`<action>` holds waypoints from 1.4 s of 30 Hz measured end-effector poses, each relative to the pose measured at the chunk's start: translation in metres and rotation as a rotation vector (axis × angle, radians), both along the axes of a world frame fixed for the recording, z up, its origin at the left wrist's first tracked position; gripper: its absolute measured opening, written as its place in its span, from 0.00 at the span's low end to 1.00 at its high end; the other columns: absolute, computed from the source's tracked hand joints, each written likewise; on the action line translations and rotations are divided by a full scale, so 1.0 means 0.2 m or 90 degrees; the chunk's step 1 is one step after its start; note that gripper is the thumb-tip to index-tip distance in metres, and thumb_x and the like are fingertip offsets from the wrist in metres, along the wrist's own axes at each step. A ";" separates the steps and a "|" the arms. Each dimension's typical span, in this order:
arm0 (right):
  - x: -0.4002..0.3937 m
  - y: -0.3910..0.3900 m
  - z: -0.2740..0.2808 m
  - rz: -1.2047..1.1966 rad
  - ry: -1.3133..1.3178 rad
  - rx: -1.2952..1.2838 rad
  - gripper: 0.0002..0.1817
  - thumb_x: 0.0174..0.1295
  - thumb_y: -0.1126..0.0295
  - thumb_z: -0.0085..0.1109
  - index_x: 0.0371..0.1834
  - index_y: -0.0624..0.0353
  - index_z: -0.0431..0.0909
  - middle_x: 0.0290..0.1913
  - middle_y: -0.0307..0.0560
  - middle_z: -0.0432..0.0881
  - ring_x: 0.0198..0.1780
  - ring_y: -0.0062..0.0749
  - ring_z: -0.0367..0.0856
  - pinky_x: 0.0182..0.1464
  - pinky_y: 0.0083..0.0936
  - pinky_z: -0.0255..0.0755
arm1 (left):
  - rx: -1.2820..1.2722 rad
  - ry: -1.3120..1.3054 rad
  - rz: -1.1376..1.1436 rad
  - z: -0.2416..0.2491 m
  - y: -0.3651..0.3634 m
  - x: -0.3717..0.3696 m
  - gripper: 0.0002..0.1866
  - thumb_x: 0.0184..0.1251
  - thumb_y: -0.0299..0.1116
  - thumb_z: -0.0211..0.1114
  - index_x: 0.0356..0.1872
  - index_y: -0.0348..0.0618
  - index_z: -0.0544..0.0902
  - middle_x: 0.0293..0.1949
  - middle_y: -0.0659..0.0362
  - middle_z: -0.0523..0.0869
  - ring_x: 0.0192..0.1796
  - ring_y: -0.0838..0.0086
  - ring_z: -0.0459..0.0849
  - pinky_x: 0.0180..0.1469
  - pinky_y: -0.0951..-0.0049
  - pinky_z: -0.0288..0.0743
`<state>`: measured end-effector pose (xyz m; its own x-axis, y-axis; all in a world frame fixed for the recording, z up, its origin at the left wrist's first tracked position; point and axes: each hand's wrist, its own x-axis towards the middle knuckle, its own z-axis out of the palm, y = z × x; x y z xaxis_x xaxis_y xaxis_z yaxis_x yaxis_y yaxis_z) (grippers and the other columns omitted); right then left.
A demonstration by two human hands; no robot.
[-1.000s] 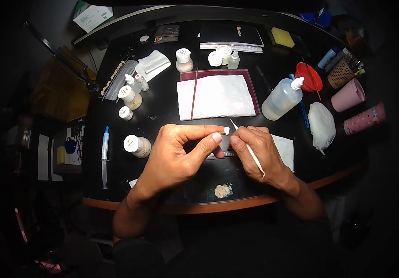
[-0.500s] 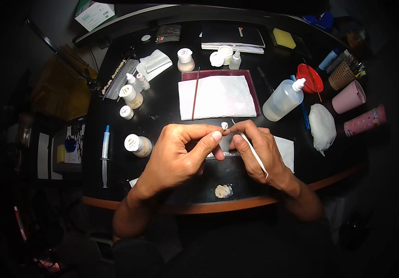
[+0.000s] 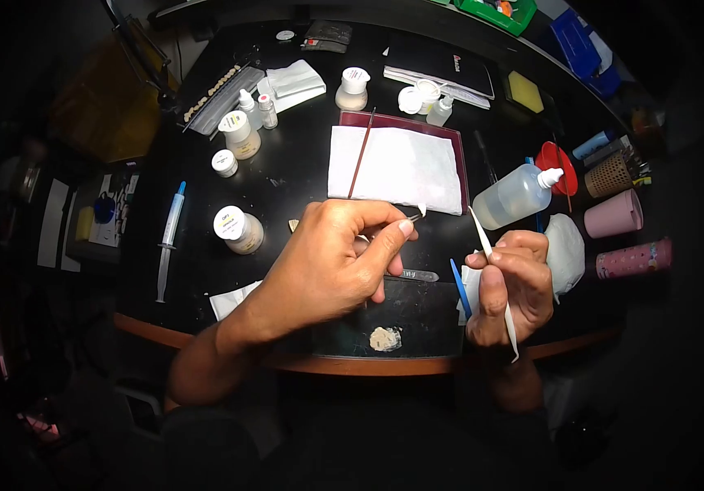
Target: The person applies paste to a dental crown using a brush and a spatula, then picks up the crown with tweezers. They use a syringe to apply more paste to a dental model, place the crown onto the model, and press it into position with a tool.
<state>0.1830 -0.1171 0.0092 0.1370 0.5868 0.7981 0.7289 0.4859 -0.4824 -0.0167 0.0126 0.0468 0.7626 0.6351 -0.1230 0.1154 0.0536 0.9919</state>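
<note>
My left hand is closed, thumb and forefinger pinching a thin dark metal holder. A tiny white tooth-shaped piece sits at the holder's tip; the rest of the holder is hidden by the fingers. In my right hand is a slim white double-ended dental carver, held nearly upright, its lower end hooked. The carver is apart from the white piece. Below, a beige paste mound lies on a dark slab. A flat grey metal tool lies beyond my left fingers.
A white paper sheet with a thin brush covers a maroon tray. To the right stand a large squeeze bottle, a red bowl and a pink cup. Powder jars and a syringe are left.
My right hand has moved right and away from the white piece, turning the carver more upright. My left hand still holds the piece. The head view has shifted slightly.
</note>
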 end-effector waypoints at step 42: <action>-0.09 -0.01 -0.02 0.080 -0.064 0.003 0.14 0.62 0.82 0.66 0.48 0.59 0.74 0.37 0.47 0.82 0.52 0.48 0.86 0.47 0.36 0.90 | 0.029 -0.085 -0.046 -0.04 -0.05 0.02 0.12 0.83 0.25 0.62 0.52 0.28 0.91 0.23 0.56 0.89 0.21 0.82 0.87 0.23 0.84 0.78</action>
<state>0.1655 -0.1199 0.0042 -0.0175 0.5911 0.8064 0.7066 0.5779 -0.4084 -0.0120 0.0019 0.0390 0.8143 0.5803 0.0109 -0.0165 0.0043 0.9999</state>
